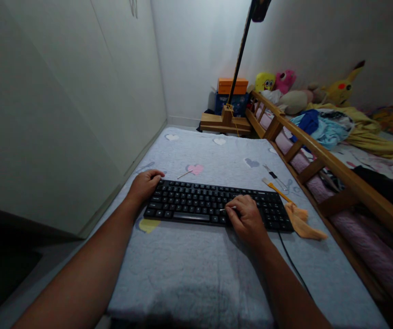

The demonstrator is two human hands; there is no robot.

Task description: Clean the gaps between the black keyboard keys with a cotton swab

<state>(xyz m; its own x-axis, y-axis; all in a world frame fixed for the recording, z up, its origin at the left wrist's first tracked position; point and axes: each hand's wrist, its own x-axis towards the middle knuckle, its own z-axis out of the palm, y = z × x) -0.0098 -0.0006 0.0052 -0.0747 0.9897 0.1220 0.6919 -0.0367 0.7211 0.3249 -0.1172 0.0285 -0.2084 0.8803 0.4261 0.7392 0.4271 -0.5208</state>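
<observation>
A black keyboard (203, 203) lies across a grey-blue mat with heart shapes (189, 265). My left hand (144, 183) grips the keyboard's far left corner, fingers curled over its edge. My right hand (247, 219) rests over the keys right of centre, fingers pinched on a thin white swab stick (228, 209) whose tip points left onto the keys. The keyboard's black cable (290, 262) runs off its right end toward me.
Another swab stick (183, 174) lies beyond the keyboard by a pink heart. An orange cloth (302, 221), a small brush (276, 188) and a small tool (272, 173) lie at the right. A wooden bed rail (319, 153) borders the right; a white wall is on the left.
</observation>
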